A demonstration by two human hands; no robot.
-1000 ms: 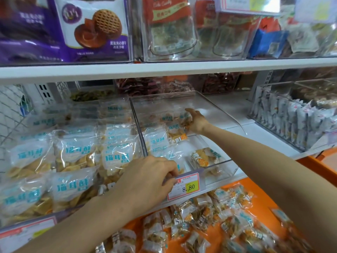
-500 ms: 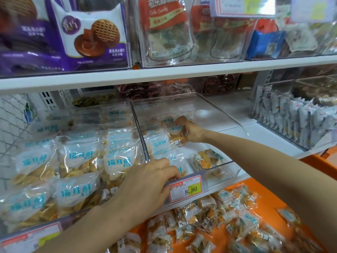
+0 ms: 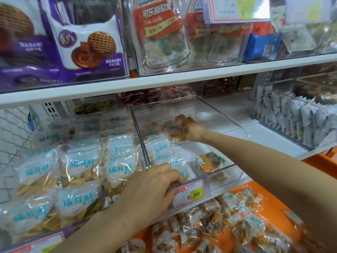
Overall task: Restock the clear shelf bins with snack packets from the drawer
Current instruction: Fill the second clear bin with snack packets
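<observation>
A clear shelf bin (image 3: 228,115) stands on the middle shelf, partly filled with snack packets (image 3: 160,150) along its left side. My right hand (image 3: 191,129) reaches deep into the bin and grips packets near its back. My left hand (image 3: 151,187) holds the bin's front rim, fingers curled over the edge beside the 8.80 price tag (image 3: 189,194). One loose packet (image 3: 207,164) lies at the bin's front right. Below, the orange drawer (image 3: 273,207) holds several more snack packets (image 3: 237,223).
A full bin of larger blue-lettered packets (image 3: 73,170) sits to the left. At the right stands another clear bin with grey-white packets (image 3: 291,115). The white upper shelf (image 3: 164,83) overhangs, carrying purple biscuit bags (image 3: 87,42) and red candy bags (image 3: 160,33).
My right hand has moved from the middle of the bin further towards the back with packets in it. My left hand stays on the front rim. The view has drifted downward slightly.
</observation>
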